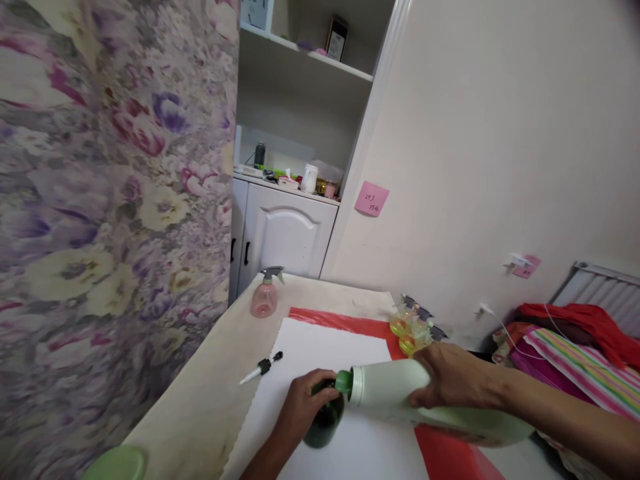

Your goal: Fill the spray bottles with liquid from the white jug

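My left hand [311,399] is wrapped around the neck of a small dark green bottle [324,427] on the white sheet. My right hand [445,377] grips a large pale green bottle [390,383], tipped nearly level with its open mouth facing left. Something bright green [344,381] bridges that mouth and the small bottle's top; whether it is liquid or a spout I cannot tell. To the left lies a black pump top with a white tube [263,368]. A pink spray bottle [264,298] stands at the table's far left.
Clear bottles with yellow liquid [407,333] stand at the far right of the table. The white sheet [320,343] lies over a red one [340,321]. A light green round object [116,464] shows at bottom left. A floral curtain [115,200] hangs left; a white cabinet [285,230] stands behind.
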`<state>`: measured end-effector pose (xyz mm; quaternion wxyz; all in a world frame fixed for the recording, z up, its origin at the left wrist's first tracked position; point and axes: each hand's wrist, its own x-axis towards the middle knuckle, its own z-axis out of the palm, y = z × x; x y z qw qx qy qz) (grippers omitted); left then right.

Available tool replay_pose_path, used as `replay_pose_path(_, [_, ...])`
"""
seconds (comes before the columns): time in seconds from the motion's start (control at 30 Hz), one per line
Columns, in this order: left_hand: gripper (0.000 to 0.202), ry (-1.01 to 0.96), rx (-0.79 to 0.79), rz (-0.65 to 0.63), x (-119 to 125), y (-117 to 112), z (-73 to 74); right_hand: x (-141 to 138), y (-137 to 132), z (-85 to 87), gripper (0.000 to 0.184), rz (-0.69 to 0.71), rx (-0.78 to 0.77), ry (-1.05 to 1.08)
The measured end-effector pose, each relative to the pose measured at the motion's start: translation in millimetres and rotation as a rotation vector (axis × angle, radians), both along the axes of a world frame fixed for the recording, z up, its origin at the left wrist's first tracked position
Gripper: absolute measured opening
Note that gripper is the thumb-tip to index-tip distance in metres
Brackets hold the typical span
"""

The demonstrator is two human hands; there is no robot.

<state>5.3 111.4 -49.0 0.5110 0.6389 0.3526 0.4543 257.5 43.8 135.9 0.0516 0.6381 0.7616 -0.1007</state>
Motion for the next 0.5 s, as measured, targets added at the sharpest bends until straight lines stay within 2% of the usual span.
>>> replay_pose_path(0.2, [0.021, 0.004, -0.004, -0.004, 0.0, -0.7, 3.4, -4.3, -2.3, 5.5, 0.034, -0.005, -0.018, 0.009])
replay_pose_path(0.5, [0.02, -0.001, 0.007, -0.004, -0.2, 0.8, 0.8, -5.2, -2.4, 4.6, 0.034, 0.001, -0.003, -0.02])
